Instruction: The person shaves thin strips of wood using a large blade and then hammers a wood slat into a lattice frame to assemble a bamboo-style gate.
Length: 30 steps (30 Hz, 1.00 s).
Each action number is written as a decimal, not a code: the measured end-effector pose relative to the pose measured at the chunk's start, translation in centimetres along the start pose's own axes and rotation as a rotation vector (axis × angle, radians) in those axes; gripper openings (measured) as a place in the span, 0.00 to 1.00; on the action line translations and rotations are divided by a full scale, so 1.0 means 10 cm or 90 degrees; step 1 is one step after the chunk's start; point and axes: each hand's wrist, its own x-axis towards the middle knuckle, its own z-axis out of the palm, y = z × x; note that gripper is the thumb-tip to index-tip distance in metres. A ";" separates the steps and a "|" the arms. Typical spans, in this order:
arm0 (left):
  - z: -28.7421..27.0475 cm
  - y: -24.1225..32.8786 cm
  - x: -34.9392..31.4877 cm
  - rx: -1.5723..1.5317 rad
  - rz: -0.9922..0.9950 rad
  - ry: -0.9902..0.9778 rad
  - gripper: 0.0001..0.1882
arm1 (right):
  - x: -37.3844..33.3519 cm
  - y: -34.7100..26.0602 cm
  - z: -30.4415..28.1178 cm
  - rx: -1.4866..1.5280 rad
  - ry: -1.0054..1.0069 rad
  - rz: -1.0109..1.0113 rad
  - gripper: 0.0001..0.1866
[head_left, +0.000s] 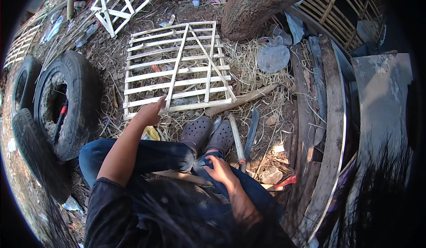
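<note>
A lattice panel of pale bamboo slats (199,69) lies in front of me, with two upright strips and one diagonal strip across its right half. Over its near edge is my left hand (150,112), index finger stretched out at the lowest slats; the other fingers are partly hidden, and I see nothing held. My right hand (220,171) rests on my jeans at the lower leg, fingers apart and holding nothing. Right of my purple clogs (197,130) lie a bamboo piece (237,137) and a dark, long flat blade (252,129).
Old tyres (82,97) stand at the left, one with a red-handled tool (62,115) inside. A tree trunk (248,13) rises at the far side. Weathered planks (328,137) run along the right. Another slat frame (116,13) lies at the back left. A red-ended tool (286,182) lies near a stone (271,175).
</note>
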 end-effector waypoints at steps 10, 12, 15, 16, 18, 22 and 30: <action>-0.20 0.38 -0.03 0.040 0.092 0.039 0.46 | -0.03 -0.02 -0.02 0.006 -0.011 0.010 0.23; -0.18 0.41 -0.03 0.086 0.116 0.041 0.45 | -0.01 0.03 -0.01 -0.004 0.008 0.008 0.23; -0.17 0.41 -0.02 0.111 0.104 0.003 0.43 | -0.01 0.03 0.00 -0.003 0.005 -0.004 0.23; -0.15 0.38 -0.02 0.122 0.102 0.000 0.43 | 0.00 0.02 -0.01 0.000 0.003 -0.005 0.23; -0.15 0.37 -0.02 0.120 0.091 -0.016 0.43 | -0.01 0.01 -0.01 -0.002 0.010 -0.009 0.23; -0.20 0.41 -0.02 0.118 0.069 -0.016 0.41 | 0.00 0.01 -0.02 0.011 -0.026 0.020 0.24; -0.16 0.35 -0.03 0.110 0.065 -0.004 0.41 | 0.02 -0.01 -0.01 0.008 -0.019 0.015 0.24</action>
